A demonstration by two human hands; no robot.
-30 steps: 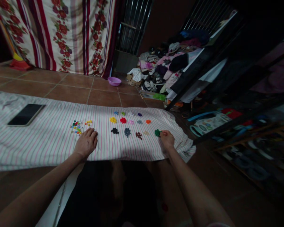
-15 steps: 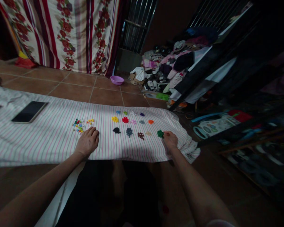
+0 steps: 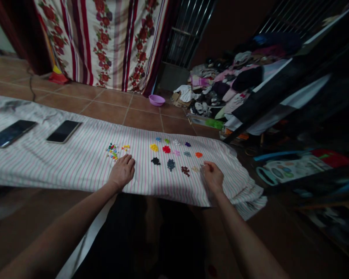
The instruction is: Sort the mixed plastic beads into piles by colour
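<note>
My left hand [image 3: 122,170] lies palm down on the striped cloth [image 3: 84,164], fingers stretched loosely forward. Just past its fingertips are a few yellow and orange pieces [image 3: 126,147], and left of those a mixed-colour heap of small pieces [image 3: 113,151]. On the right, my right hand [image 3: 213,177] is closed in a pinch beside the beige pieces [image 3: 195,169]; what it holds, if anything, is too small to make out. The dark green pile is hidden by this hand. Nearby lie brown pieces [image 3: 185,171], orange pieces [image 3: 199,154] and dark grey pieces [image 3: 171,164].
Sorted piles continue leftward and behind, including black pieces [image 3: 155,161], yellow pieces [image 3: 154,147] and red pieces [image 3: 166,149]. Two phones, a nearer-centre phone [image 3: 64,131] and a far-left phone [image 3: 11,133], lie on the cloth. A purple basin [image 3: 156,100] stands on the tiled floor.
The view has turned left, so everything sits farther right. My right hand has moved left relative to the piles, now covering the green pile it was beside. The left hand stays by the yellow pieces.
</note>
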